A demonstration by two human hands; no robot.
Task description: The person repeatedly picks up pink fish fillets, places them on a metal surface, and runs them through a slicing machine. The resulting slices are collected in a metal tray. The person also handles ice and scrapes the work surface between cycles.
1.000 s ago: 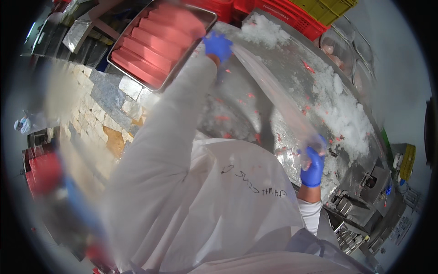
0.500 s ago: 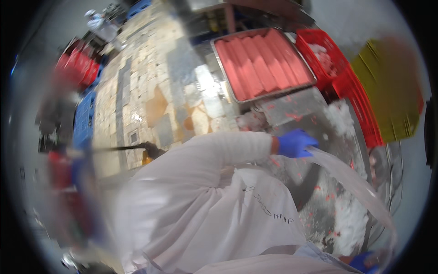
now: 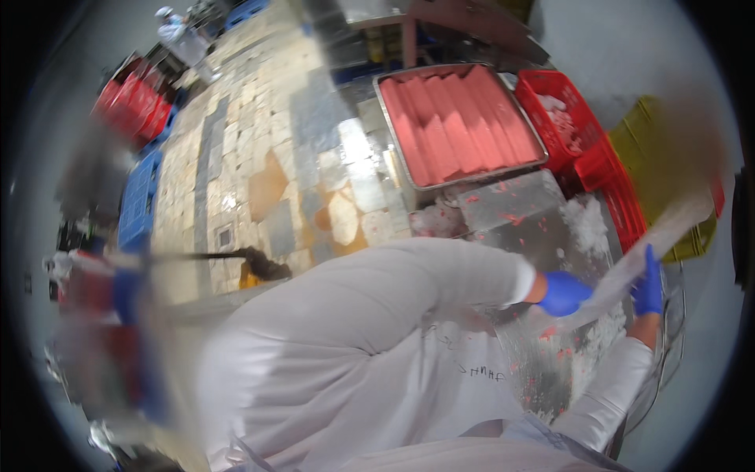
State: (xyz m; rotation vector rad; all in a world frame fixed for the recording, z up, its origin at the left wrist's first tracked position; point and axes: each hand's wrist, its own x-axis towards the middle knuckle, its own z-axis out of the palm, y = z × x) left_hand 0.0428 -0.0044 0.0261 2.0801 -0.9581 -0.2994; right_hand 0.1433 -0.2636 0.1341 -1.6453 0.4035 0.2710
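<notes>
A long strip of translucent plastic film (image 3: 604, 294) stretches over the steel table (image 3: 523, 204), one end rising past the yellow crate. My left hand (image 3: 565, 293), in a blue glove, is closed on the film's near part. My right hand (image 3: 647, 285), gloved in blue too, grips the film's edge further right with a finger pointing up. Where film passes behind my fingers is hidden. Beyond my hands a metal tray (image 3: 409, 187) holds ridged rows of pink paste-like meat (image 3: 464, 126).
Pink scraps and white ice (image 3: 586, 224) litter the table. Red crates (image 3: 543, 82) and a yellow crate (image 3: 635, 130) line the right side. On the wet tiled floor stand blue pallets (image 3: 140, 200) and red crates (image 3: 130, 102). A person in white (image 3: 182, 39) stands far left.
My left hand has moved right and nearer to me. My right hand has come up from the lower edge, and the film now slants up to the right.
</notes>
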